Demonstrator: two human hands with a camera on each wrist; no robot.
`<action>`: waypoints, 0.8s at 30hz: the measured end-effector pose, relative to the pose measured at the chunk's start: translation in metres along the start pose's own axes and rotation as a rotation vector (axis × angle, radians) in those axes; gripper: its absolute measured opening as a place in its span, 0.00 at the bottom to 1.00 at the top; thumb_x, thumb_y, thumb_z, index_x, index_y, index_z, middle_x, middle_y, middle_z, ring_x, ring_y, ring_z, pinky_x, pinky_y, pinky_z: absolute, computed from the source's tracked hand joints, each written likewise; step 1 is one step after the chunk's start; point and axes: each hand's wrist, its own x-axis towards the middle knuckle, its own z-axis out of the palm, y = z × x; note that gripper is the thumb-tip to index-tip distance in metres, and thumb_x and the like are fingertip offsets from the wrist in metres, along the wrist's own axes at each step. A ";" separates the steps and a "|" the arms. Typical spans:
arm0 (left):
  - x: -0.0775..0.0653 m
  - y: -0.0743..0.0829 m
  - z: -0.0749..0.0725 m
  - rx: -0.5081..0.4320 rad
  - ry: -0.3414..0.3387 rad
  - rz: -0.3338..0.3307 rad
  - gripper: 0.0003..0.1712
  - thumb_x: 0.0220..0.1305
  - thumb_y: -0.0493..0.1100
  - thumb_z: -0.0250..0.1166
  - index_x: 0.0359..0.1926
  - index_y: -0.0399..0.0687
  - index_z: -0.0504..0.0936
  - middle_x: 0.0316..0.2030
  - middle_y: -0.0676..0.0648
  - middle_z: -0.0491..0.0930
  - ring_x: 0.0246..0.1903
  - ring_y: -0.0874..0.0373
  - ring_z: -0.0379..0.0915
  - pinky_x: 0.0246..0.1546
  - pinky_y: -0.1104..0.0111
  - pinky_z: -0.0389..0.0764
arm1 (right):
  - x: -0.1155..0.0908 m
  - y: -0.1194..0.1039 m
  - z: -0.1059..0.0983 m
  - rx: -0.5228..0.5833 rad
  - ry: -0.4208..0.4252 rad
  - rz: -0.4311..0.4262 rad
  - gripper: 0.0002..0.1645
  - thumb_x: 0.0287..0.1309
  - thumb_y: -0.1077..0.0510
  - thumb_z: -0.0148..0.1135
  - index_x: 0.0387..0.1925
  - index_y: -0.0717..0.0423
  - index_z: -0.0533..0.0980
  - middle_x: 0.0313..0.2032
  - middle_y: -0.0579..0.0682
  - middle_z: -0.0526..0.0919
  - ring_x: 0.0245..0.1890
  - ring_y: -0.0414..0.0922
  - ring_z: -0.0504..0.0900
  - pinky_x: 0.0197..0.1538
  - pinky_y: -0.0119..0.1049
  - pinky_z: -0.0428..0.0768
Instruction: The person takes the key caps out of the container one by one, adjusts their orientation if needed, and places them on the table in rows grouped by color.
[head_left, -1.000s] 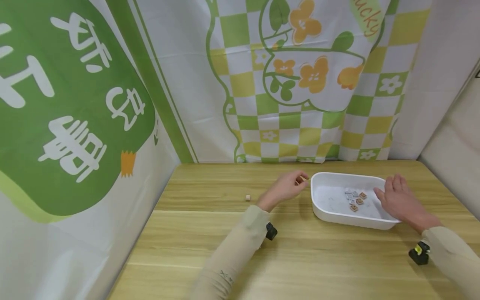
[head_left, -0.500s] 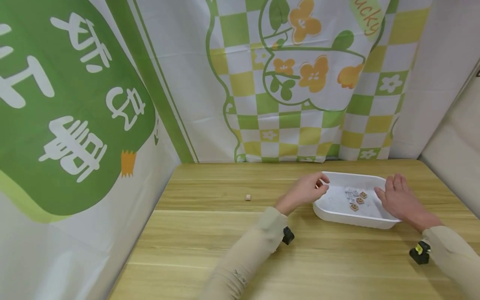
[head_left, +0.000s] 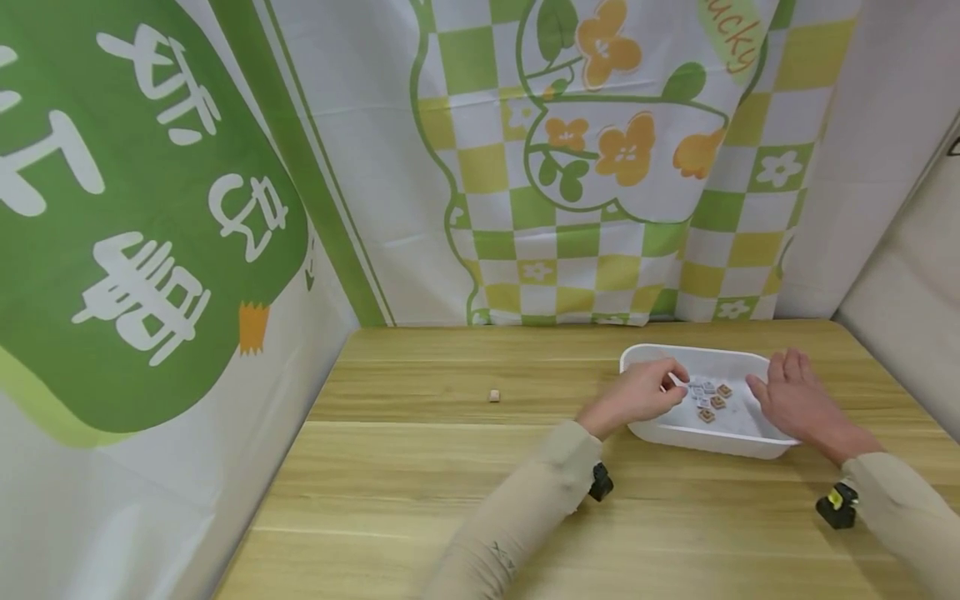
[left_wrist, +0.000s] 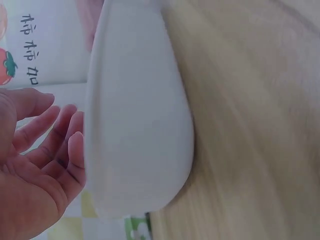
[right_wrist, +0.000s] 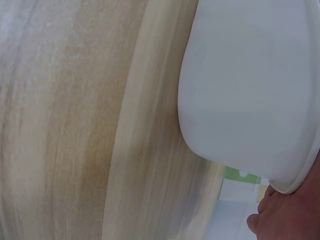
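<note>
A white plastic tray [head_left: 712, 442] stands on the wooden table, with several small square pieces [head_left: 717, 402] lying in it, some white and some brown; they look like keycaps. My left hand [head_left: 637, 393] is above the tray's left part, fingers loosely bent, the fingertips close to the white pieces. In the left wrist view that left hand [left_wrist: 42, 165] shows beside the tray wall [left_wrist: 140, 110], with nothing visible between thumb and fingers. My right hand [head_left: 798, 400] rests on the tray's right rim with fingers extended. In the right wrist view the right hand [right_wrist: 290, 215] is partly cut off.
One small pale square piece [head_left: 494, 396] lies alone on the table [head_left: 420, 467], left of the tray. A patterned green, yellow and white cloth [head_left: 570, 233] hangs behind the table. Another cloth with large white characters [head_left: 142, 292] hangs on the left.
My left hand has moved right, from outside the tray's left end to above its inside. My right hand stays at the right rim. The pieces look unmoved.
</note>
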 end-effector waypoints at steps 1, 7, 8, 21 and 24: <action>0.001 0.001 0.003 0.009 -0.002 -0.007 0.12 0.70 0.46 0.58 0.51 0.52 0.79 0.37 0.57 0.82 0.32 0.73 0.72 0.30 0.84 0.70 | 0.000 0.000 0.000 0.001 -0.004 0.001 0.48 0.76 0.42 0.25 0.64 0.90 0.39 0.65 0.89 0.33 0.69 0.78 0.35 0.72 0.65 0.36; 0.006 0.007 0.017 -0.007 -0.006 -0.047 0.11 0.69 0.47 0.59 0.49 0.54 0.80 0.35 0.59 0.82 0.29 0.74 0.71 0.28 0.84 0.70 | 0.001 0.001 -0.001 0.012 -0.004 0.002 0.49 0.76 0.42 0.24 0.64 0.91 0.40 0.65 0.89 0.34 0.69 0.78 0.36 0.72 0.65 0.36; 0.007 0.007 0.019 -0.019 -0.005 -0.049 0.10 0.69 0.47 0.59 0.48 0.54 0.80 0.34 0.59 0.82 0.29 0.74 0.71 0.27 0.84 0.70 | 0.001 0.001 0.000 0.011 0.003 -0.001 0.48 0.76 0.42 0.25 0.64 0.91 0.40 0.65 0.90 0.34 0.69 0.79 0.36 0.72 0.65 0.36; 0.023 0.012 0.037 -0.077 -0.001 -0.138 0.07 0.67 0.47 0.61 0.44 0.58 0.81 0.32 0.61 0.80 0.29 0.73 0.72 0.27 0.81 0.71 | 0.001 0.002 0.002 0.035 0.037 -0.003 0.47 0.77 0.44 0.26 0.64 0.91 0.40 0.64 0.91 0.36 0.69 0.79 0.37 0.72 0.66 0.37; 0.029 0.011 0.042 -0.056 -0.013 -0.141 0.07 0.66 0.47 0.62 0.44 0.58 0.81 0.33 0.61 0.81 0.30 0.74 0.71 0.28 0.82 0.70 | 0.001 0.002 0.002 0.032 0.040 -0.004 0.46 0.77 0.45 0.27 0.63 0.91 0.41 0.64 0.91 0.36 0.68 0.80 0.37 0.72 0.66 0.38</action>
